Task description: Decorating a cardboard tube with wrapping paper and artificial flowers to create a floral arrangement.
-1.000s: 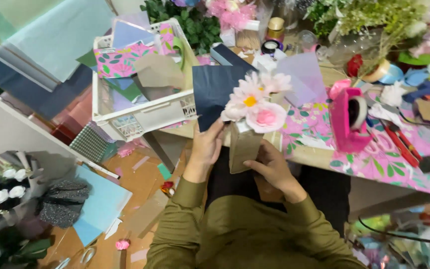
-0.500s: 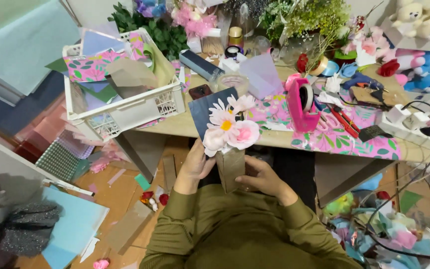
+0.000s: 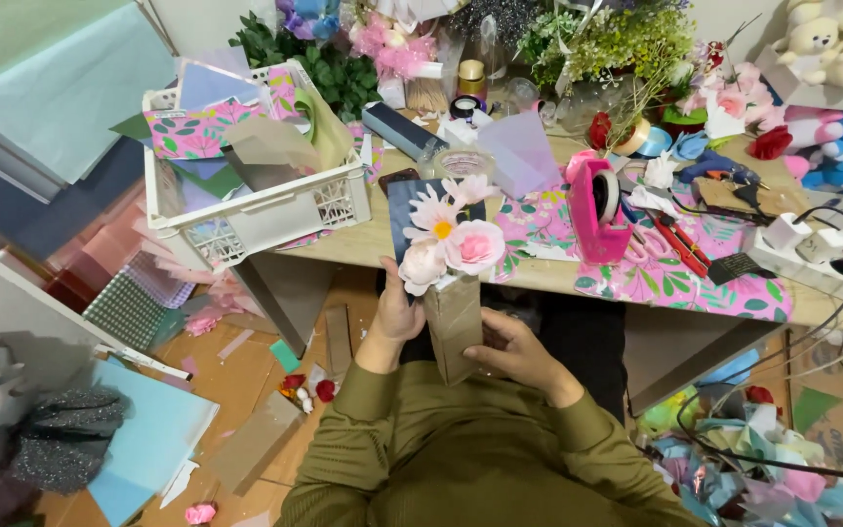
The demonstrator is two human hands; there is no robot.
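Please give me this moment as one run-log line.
left hand: holds wrap | right hand: holds wrap, lower side | flowers: stand out of wrap top | tape dispenser: on desk

Wrapper: matt brown kraft paper, slightly creased. Flowers: soft matt paper or cloth petals. Crate: white moulded plastic lattice. Tape dispenser: glossy pink plastic. Worktop: smooth pale wood.
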